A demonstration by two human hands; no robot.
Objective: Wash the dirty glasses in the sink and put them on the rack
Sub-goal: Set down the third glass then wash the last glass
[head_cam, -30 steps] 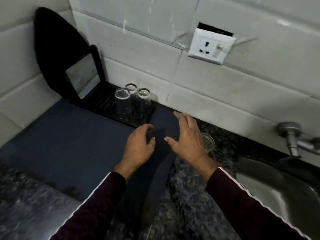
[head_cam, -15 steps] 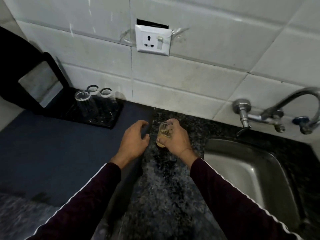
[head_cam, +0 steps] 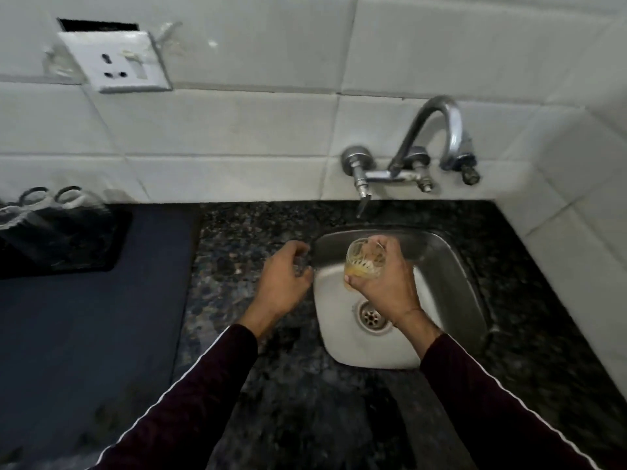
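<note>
Head view: the right hand [head_cam: 386,286] grips a dirty glass [head_cam: 364,258] over the sink [head_cam: 451,266], fingers wrapped round it, its mouth tilted toward the wall. The left hand [head_cam: 283,279] hovers over the counter [head_cam: 237,232], fingers loosely curled, holding nothing. The rack [head_cam: 115,239] with clean glasses [head_cam: 51,205] sits far left.

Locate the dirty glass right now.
Head view, right of centre: the dirty glass is gripped in the right hand over the sink, below the tap.

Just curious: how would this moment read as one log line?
right hand grips dirty glass over sink | left hand empty | tap dry
</note>
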